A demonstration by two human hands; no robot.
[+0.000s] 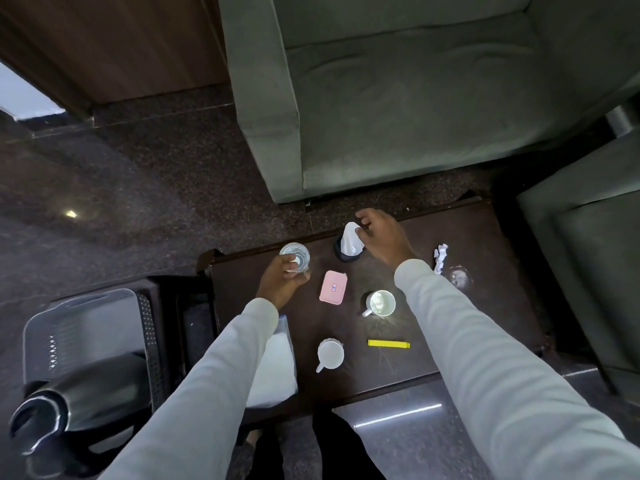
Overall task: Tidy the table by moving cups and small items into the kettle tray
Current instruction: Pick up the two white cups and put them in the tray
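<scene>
- Your left hand (281,284) wraps the glass (294,258) — rigid, slick, breakable; hold its wall.
- Your right hand (380,237) pinches the tissue (350,239) — soft, weightless.

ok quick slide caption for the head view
Left hand grips a glass, right hand pinches a tissue; two mugs wait on the table.

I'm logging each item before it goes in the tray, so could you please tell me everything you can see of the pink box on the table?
The pink box is a small flat rectangle with rounded corners, plastic by its look, with a small label in the middle of its lid. It lies flat and closed on the dark table, tilted slightly. Nothing touches it: the left hand on the glass is just beside it, and a white mug stands apart on its other side.
</scene>
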